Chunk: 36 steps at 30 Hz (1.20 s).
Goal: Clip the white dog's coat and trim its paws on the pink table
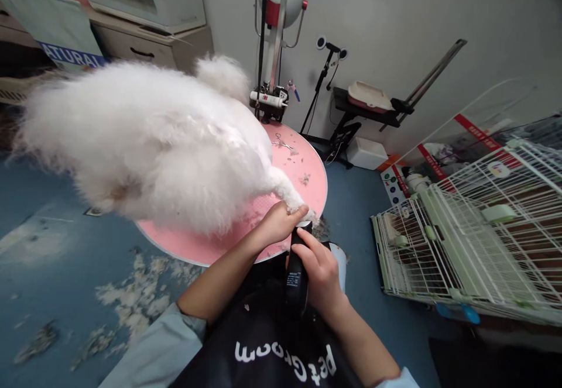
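A fluffy white dog (149,136) stands on a round pink grooming table (307,171), its rear toward me. My left hand (278,224) is closed around the dog's hind paw (302,208) at the table's near edge. My right hand (318,271) grips a black electric clipper (296,277), its head pointing up at the paw. I wear a black apron (272,347) with white lettering.
Scissors (281,142) lie at the table's far side by a clamped pole (274,37). A white wire cage (478,230) stands to the right. Cut fur (136,294) litters the blue floor at left. A black stand (364,113) and cabinets (149,43) line the wall.
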Each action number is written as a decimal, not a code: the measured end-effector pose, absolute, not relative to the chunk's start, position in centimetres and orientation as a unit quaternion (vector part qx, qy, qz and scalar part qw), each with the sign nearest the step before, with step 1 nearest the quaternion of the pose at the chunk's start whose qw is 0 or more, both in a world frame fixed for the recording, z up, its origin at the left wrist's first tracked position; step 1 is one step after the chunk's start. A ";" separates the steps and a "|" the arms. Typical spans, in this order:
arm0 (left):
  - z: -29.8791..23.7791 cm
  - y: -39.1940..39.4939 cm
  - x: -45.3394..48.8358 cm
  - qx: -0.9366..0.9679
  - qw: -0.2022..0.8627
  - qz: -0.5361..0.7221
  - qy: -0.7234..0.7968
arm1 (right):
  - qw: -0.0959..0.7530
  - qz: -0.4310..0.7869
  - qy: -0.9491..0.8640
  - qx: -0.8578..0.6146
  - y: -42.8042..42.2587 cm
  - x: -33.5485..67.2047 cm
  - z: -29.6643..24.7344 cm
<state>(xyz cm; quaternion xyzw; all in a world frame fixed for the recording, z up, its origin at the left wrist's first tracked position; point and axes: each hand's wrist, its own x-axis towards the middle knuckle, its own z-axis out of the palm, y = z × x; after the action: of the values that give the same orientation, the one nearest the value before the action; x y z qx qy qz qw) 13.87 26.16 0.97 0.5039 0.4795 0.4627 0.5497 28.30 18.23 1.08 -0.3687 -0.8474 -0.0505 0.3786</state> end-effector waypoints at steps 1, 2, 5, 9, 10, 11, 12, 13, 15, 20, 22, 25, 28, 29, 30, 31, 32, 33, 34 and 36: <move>1.0 26.2 13.9 0.511 0.543 0.463 0.480 | 0.373 -0.050 -0.846 -0.378 18.2 28.2 0.9; 1.0 26.2 14.0 0.518 0.536 0.463 0.480 | 0.372 -0.046 -0.845 -0.381 18.2 28.1 0.8; 1.0 26.3 14.1 0.525 0.536 0.467 0.469 | 0.387 -0.043 -0.841 -0.375 18.2 27.9 0.5; 0.9 26.4 14.2 0.511 0.550 0.487 0.447 | 0.405 0.012 -0.834 -0.375 18.4 28.1 0.0; 0.7 26.4 14.1 0.511 0.551 0.489 0.443 | 0.427 0.055 -0.822 -0.373 18.3 28.3 -0.2; 0.5 26.4 14.1 0.513 0.552 0.489 0.439 | 0.456 0.109 -0.799 -0.376 18.2 28.6 -0.4; 0.3 26.4 14.0 0.519 0.553 0.487 0.434 | 0.495 0.169 -0.761 -0.384 18.0 28.9 -0.6; 0.1 26.4 13.9 0.526 0.555 0.483 0.427 | 0.536 0.234 -0.707 -0.397 17.8 29.3 -0.9; -0.2 26.3 13.7 0.538 0.567 0.473 0.406 | 0.601 0.361 -0.572 -0.426 17.3 30.1 -1.5; -0.2 25.8 13.7 0.531 0.604 0.468 0.366 | 0.673 0.437 -0.382 -0.458 16.7 31.5 -2.5; 0.2 25.6 13.8 0.523 0.610 0.473 0.360 | 0.702 0.399 -0.378 -0.453 16.6 31.5 -2.7; 0.9 25.3 14.1 0.515 0.612 0.479 0.362 | 0.723 0.380 -0.380 -0.434 16.7 30.9 -3.0; 1.3 25.0 14.4 0.508 0.603 0.485 0.378 | 0.724 0.377 -0.396 -0.420 17.0 30.0 -3.1; 1.3 25.0 14.5 0.504 0.600 0.489 0.382 | 0.724 0.375 -0.401 -0.417 17.2 29.8 -3.2; 1.3 24.9 14.5 0.501 0.598 0.493 0.385 | 0.726 0.372 -0.402 -0.415 17.3 29.6 -3.3; 1.3 24.9 14.5 0.499 0.595 0.498 0.386 | 0.730 0.370 -0.402 -0.411 17.3 29.4 -3.3; 1.3 24.9 14.5 0.497 0.594 0.502 0.386 | 0.736 0.368 -0.400 -0.404 17.4 29.3 -3.3; 1.3 24.9 14.5 0.497 0.593 0.504 0.384 | 0.744 0.365 -0.397 -0.395 17.4 29.2 -3.4; 1.3 24.9 14.5 0.498 0.592 0.505 0.383 | 0.754 0.360 -0.394 -0.384 17.4 29.2 -3.4; 1.3 24.8 14.5 0.500 0.589 0.508 0.380 | 0.768 0.349 -0.389 -0.370 17.4 29.2 -3.4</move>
<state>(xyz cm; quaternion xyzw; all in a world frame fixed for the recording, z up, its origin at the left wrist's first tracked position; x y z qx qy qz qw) 14.48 24.84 1.31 0.5003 0.3799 0.5085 0.5889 29.16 17.37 -3.37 -0.3701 -0.3887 0.3485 0.7684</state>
